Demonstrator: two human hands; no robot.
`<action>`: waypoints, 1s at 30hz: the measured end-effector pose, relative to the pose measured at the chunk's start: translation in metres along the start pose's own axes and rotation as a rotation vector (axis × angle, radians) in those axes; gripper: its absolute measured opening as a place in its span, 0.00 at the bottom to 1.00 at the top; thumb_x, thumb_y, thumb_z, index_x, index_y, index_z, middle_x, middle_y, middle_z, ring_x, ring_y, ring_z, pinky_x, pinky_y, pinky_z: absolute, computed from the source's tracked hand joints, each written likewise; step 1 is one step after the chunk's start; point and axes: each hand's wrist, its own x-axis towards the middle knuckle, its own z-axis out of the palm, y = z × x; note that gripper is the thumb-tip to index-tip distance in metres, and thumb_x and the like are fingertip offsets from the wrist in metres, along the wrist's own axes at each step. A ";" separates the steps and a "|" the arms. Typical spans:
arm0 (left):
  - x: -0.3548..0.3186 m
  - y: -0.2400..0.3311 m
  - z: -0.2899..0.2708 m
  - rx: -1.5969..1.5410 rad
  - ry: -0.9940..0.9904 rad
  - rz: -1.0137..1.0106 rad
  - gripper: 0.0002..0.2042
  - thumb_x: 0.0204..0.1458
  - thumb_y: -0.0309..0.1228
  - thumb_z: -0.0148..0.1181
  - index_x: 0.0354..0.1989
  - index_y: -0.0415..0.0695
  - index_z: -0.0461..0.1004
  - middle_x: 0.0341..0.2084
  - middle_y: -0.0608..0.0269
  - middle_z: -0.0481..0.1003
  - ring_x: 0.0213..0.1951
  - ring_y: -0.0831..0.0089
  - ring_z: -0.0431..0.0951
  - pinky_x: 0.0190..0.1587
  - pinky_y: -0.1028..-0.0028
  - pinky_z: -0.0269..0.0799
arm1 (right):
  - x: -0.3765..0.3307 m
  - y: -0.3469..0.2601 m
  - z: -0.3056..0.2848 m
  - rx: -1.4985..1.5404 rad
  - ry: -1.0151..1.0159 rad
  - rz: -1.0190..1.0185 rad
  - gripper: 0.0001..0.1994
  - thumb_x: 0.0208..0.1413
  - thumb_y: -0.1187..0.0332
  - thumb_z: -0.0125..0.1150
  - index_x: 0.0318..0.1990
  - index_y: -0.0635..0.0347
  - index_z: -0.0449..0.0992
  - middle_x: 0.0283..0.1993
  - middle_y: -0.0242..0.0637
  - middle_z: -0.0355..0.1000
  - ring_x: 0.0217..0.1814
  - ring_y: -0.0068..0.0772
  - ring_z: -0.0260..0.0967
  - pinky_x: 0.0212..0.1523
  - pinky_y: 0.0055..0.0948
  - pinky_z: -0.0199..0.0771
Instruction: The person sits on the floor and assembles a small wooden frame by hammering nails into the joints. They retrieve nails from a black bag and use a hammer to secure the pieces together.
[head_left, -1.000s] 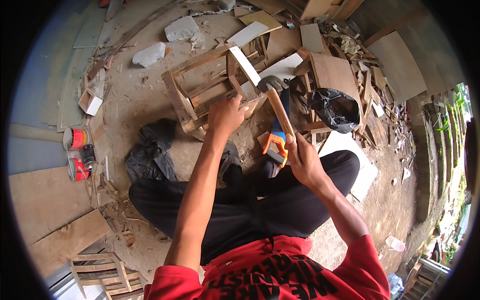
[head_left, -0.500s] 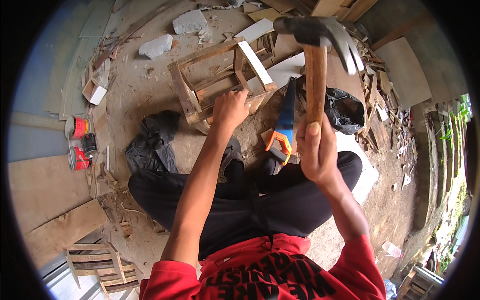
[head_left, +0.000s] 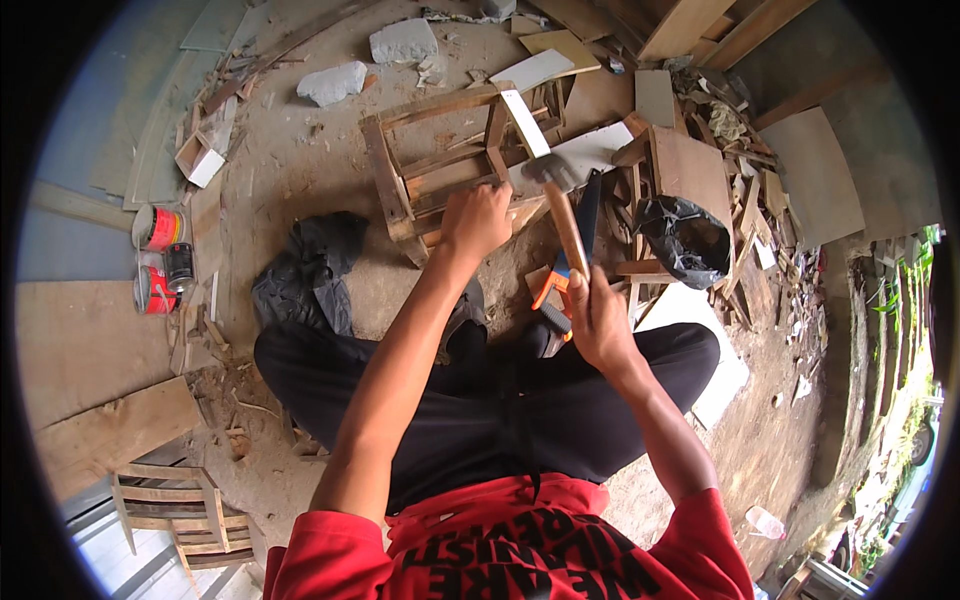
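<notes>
My left hand point(head_left: 477, 222) is closed at the near edge of a small wooden frame point(head_left: 383, 180), with the rail under its curled fingers mostly hidden. A white strip point(head_left: 524, 122) runs along the frame's right side. My right hand point(head_left: 602, 322) grips a claw hammer point(head_left: 568, 230) by its wooden handle. The hammer's head, blurred by motion, is low beside the near end of the white strip, right of my left hand. I cannot tell whether it touches the frame. Behind the hammer lies a handsaw point(head_left: 552, 287) with an orange and black handle, partly covered by it.
A black plastic bag point(head_left: 315, 270) lies left of my feet; another black bag point(head_left: 683, 240) hangs by a wooden box point(head_left: 690, 175) on the right. Scrap wood point(head_left: 750, 210) is heaped beyond it. Paint cans point(head_left: 158, 228) stand at far left. Two pale blocks point(head_left: 404, 41) sit at the back.
The hammer has swung down and forward from its raised position, and my right hand has dropped leftward with it. My left hand stays at the frame. The whole view has shifted slightly.
</notes>
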 end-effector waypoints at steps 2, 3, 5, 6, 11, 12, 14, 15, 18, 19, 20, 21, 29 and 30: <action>0.000 -0.015 0.005 0.102 -0.059 -0.004 0.14 0.51 0.37 0.64 0.40 0.40 0.78 0.29 0.46 0.81 0.32 0.50 0.83 0.36 0.55 0.79 | 0.001 0.005 0.000 -0.057 -0.043 0.005 0.20 0.72 0.55 0.46 0.37 0.68 0.66 0.20 0.58 0.69 0.26 0.69 0.71 0.24 0.51 0.66; 0.001 -0.022 0.008 0.151 -0.090 -0.005 0.13 0.52 0.37 0.63 0.39 0.40 0.78 0.28 0.45 0.81 0.30 0.50 0.83 0.34 0.57 0.80 | 0.003 0.005 -0.005 -0.033 -0.014 0.008 0.21 0.72 0.55 0.45 0.38 0.68 0.66 0.20 0.58 0.69 0.25 0.67 0.71 0.24 0.50 0.66; -0.009 -0.027 0.012 0.093 0.000 0.002 0.15 0.54 0.41 0.63 0.38 0.40 0.80 0.30 0.45 0.82 0.34 0.51 0.84 0.40 0.57 0.80 | 0.003 -0.021 -0.018 0.035 0.017 0.036 0.21 0.72 0.54 0.43 0.38 0.68 0.67 0.20 0.57 0.69 0.25 0.64 0.72 0.25 0.48 0.67; -0.009 -0.017 -0.002 0.092 -0.050 -0.020 0.16 0.54 0.42 0.63 0.37 0.40 0.80 0.31 0.46 0.82 0.35 0.51 0.84 0.41 0.57 0.80 | 0.001 -0.029 -0.023 0.176 0.054 0.036 0.23 0.73 0.49 0.42 0.38 0.62 0.68 0.22 0.24 0.61 0.21 0.15 0.56 0.20 0.23 0.57; -0.008 -0.006 -0.022 0.086 -0.114 -0.064 0.15 0.52 0.42 0.64 0.33 0.40 0.81 0.32 0.46 0.82 0.36 0.52 0.85 0.41 0.58 0.80 | 0.005 -0.040 -0.034 0.449 0.158 -0.363 0.25 0.69 0.46 0.46 0.39 0.67 0.64 0.19 0.36 0.65 0.17 0.31 0.66 0.18 0.31 0.58; -0.005 -0.003 -0.020 0.084 -0.096 -0.052 0.15 0.52 0.42 0.64 0.33 0.41 0.81 0.32 0.46 0.82 0.36 0.53 0.85 0.41 0.58 0.80 | 0.004 -0.022 -0.022 0.235 0.177 -0.310 0.23 0.69 0.50 0.48 0.39 0.68 0.63 0.19 0.44 0.67 0.20 0.44 0.69 0.18 0.37 0.60; -0.006 -0.006 -0.012 0.077 -0.053 -0.027 0.14 0.51 0.41 0.65 0.33 0.41 0.81 0.31 0.46 0.82 0.36 0.54 0.85 0.40 0.58 0.80 | -0.004 0.013 0.001 -0.025 0.085 -0.223 0.18 0.69 0.59 0.52 0.40 0.70 0.64 0.20 0.56 0.68 0.26 0.64 0.71 0.21 0.48 0.64; -0.006 -0.011 -0.001 0.139 -0.031 0.034 0.14 0.50 0.41 0.65 0.33 0.41 0.81 0.31 0.47 0.82 0.35 0.54 0.85 0.40 0.57 0.80 | -0.001 0.027 0.000 -0.079 -0.012 -0.204 0.15 0.69 0.63 0.53 0.40 0.71 0.64 0.21 0.61 0.68 0.30 0.70 0.70 0.23 0.53 0.65; -0.005 -0.015 -0.008 0.104 -0.046 -0.020 0.14 0.51 0.41 0.64 0.32 0.42 0.81 0.31 0.47 0.82 0.35 0.53 0.85 0.39 0.57 0.80 | 0.002 -0.006 -0.014 -0.017 -0.084 -0.053 0.16 0.71 0.61 0.49 0.38 0.69 0.66 0.17 0.57 0.67 0.27 0.70 0.70 0.23 0.53 0.65; -0.007 -0.016 -0.006 0.094 -0.020 -0.034 0.14 0.51 0.41 0.63 0.32 0.41 0.81 0.31 0.47 0.82 0.35 0.53 0.84 0.39 0.57 0.80 | -0.001 -0.017 -0.019 -0.010 -0.092 -0.033 0.17 0.71 0.60 0.48 0.38 0.69 0.66 0.17 0.57 0.67 0.27 0.70 0.70 0.23 0.53 0.65; -0.007 -0.015 -0.004 0.084 0.006 -0.049 0.14 0.51 0.42 0.63 0.32 0.41 0.81 0.32 0.46 0.82 0.35 0.52 0.84 0.39 0.57 0.80 | -0.002 -0.022 -0.022 -0.003 -0.101 0.002 0.18 0.72 0.58 0.46 0.38 0.68 0.66 0.17 0.56 0.67 0.26 0.69 0.71 0.23 0.52 0.65; -0.005 -0.016 -0.002 0.089 -0.012 -0.057 0.14 0.51 0.42 0.63 0.32 0.41 0.80 0.32 0.46 0.82 0.35 0.52 0.84 0.40 0.57 0.80 | 0.001 -0.022 -0.021 0.020 -0.061 -0.016 0.18 0.72 0.58 0.46 0.39 0.68 0.66 0.17 0.56 0.67 0.26 0.68 0.71 0.23 0.52 0.65; -0.006 -0.008 -0.016 0.076 -0.094 -0.053 0.17 0.52 0.44 0.63 0.36 0.40 0.80 0.33 0.45 0.82 0.38 0.50 0.84 0.43 0.55 0.79 | 0.009 -0.035 -0.030 0.048 -0.031 0.013 0.20 0.71 0.57 0.49 0.34 0.69 0.69 0.21 0.56 0.71 0.26 0.65 0.72 0.28 0.50 0.69; -0.008 -0.010 -0.018 0.108 -0.110 -0.096 0.18 0.52 0.45 0.64 0.37 0.39 0.80 0.35 0.44 0.82 0.39 0.51 0.84 0.43 0.56 0.79 | 0.010 -0.048 -0.036 0.076 0.003 0.035 0.21 0.71 0.55 0.47 0.35 0.68 0.69 0.21 0.55 0.70 0.25 0.63 0.73 0.27 0.47 0.69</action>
